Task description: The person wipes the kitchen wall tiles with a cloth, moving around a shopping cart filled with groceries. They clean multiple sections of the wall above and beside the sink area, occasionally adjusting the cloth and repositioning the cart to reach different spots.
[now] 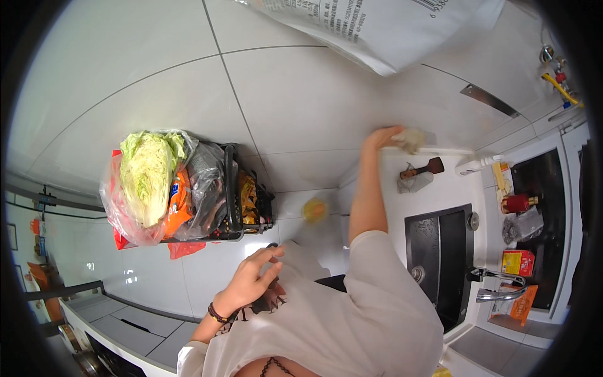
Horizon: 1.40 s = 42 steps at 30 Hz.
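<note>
My right hand (384,137) reaches out to the tiled wall above the far end of the counter (454,186). Its fingers grip a pale, bunched cloth (411,140), blurred by motion; whether it touches the wall cannot be told. Bent in front of my shirt, my left hand (252,278) holds nothing, with its fingers spread. To its upper left, a halved Chinese cabbage (146,181) in clear plastic tops a black basket rack (231,188). Beside the cabbage are an orange packet (179,202) and a dark plastic bag (207,188).
A black sink (438,264) with a chrome faucet (501,287) is at my right. A dark spatula (433,166) rests in a holder (414,183) by the wall. Overhead hangs a white printed bag (386,33). Packets (518,261) line the windowsill. Something blurred and yellow (314,209) is low ahead.
</note>
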Motion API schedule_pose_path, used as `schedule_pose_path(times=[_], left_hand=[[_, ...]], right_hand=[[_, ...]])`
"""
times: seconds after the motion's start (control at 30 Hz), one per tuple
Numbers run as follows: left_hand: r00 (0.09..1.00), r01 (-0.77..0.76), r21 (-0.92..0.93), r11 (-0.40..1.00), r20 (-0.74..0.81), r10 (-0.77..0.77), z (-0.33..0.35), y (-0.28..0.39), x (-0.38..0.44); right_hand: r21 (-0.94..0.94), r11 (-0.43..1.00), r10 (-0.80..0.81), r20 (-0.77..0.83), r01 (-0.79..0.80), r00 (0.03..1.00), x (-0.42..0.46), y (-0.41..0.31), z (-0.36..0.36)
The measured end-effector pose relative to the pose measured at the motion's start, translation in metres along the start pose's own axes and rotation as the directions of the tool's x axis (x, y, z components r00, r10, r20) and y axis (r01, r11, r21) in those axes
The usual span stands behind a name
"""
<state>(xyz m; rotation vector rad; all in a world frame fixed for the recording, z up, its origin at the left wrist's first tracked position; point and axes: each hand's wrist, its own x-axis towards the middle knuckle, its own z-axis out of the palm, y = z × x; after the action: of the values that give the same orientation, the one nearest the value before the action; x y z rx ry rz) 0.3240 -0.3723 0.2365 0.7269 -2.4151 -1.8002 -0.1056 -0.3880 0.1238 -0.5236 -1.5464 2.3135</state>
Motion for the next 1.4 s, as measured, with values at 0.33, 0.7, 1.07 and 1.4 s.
schedule_pose_path(times=[0.33, 0.7, 1.07, 1.4], left_hand=[[0.991, -0.114, 0.087, 0.990, 0.084, 0.107, 0.002, 0.001, 0.008], [0.983, -0.159, -0.030, 0.987, -0.094, 0.156, -0.019, -0.004, -0.018], [0.969, -0.186, -0.024, 0.982, -0.169, 0.180, -0.026, -0.022, -0.038], [0.963, -0.205, -0.008, 0.979, -0.180, 0.201, -0.023, -0.028, -0.023]], right_hand=[[0.202, 0.719, 0.609, 0.275, -0.665, 0.743, -0.179, -0.024, 0.014], [-0.096, 0.690, -0.668, 0.295, 0.717, 0.683, -0.141, -0.056, 0.059], [0.619, -0.324, -0.057, 0.742, 0.715, -0.668, -0.165, -0.002, 0.012], [0.397, -0.354, -0.609, 0.588, 0.846, -0.531, -0.246, -0.127, 0.095]])
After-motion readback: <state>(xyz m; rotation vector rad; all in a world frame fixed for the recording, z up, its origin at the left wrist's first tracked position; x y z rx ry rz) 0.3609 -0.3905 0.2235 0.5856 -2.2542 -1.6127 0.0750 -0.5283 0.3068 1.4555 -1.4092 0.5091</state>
